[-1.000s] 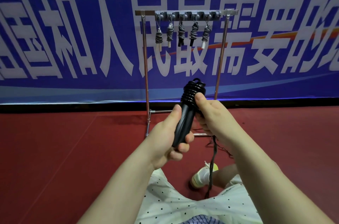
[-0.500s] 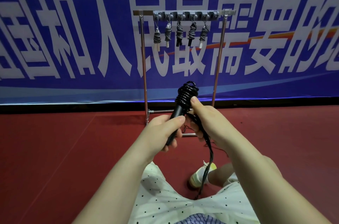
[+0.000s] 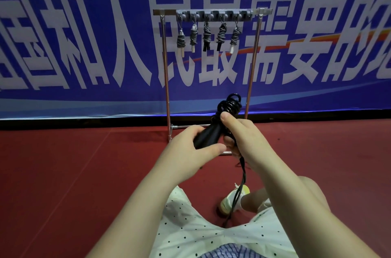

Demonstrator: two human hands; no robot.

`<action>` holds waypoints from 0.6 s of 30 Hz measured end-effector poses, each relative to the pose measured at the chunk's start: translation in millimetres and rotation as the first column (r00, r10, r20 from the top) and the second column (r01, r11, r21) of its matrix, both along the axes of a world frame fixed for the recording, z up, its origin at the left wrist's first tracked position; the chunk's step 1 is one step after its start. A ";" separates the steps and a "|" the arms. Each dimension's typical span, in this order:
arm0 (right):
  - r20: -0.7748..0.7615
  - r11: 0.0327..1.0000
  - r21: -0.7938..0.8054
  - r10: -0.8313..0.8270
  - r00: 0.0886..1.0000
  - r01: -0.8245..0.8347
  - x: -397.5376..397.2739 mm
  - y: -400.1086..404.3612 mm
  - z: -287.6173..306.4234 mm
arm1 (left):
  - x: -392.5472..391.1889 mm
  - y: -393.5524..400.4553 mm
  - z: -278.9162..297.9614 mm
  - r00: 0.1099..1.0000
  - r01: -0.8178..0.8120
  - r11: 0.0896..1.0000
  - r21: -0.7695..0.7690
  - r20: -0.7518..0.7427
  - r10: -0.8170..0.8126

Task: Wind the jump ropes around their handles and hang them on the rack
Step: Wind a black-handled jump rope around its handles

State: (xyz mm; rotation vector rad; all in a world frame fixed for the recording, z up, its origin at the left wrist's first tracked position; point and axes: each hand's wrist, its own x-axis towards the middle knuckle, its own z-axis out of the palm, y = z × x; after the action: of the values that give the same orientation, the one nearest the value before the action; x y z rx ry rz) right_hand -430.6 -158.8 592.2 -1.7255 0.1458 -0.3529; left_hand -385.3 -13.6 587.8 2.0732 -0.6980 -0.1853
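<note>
Left hand: the left hand sits at mid-frame, fingers and thumb curled round the lower end of the black handles, gripping them from the left.
Right hand: the right hand is just right of the left one, thumb pressed on the coils and fingers closed round the cord beneath them.
Jump rope: the black jump rope stands tilted between the two hands, its handle end low and to the left, its coiled top up and to the right, above both hands.
Loose cord: the loose cord drops from under the right hand down the lower middle of the frame, past a pale shoe.
Rack: the metal rack stands on the red floor behind the hands, centre to upper centre of the frame.
Hung ropes: five wound ropes hang in a row from the rack's top bar, well apart from the hands.
Backdrop: a blue banner with large white characters fills the upper half.
Clothing: a white dotted garment shows at the bottom centre.
</note>
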 end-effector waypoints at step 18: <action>0.078 0.963 0.161 0.205 0.976 -0.215 0.4 -8.5 -8.5 | -8.0 0.6 0.4 0.521 0.156 0.870 -0.468 -0.709 -0.475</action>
State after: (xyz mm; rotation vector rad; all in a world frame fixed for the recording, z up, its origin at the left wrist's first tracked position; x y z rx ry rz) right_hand -430.2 -167.3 583.7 -1.5436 -0.0515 -0.2287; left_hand -393.3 -13.1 588.3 1.2515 -0.4621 -1.0886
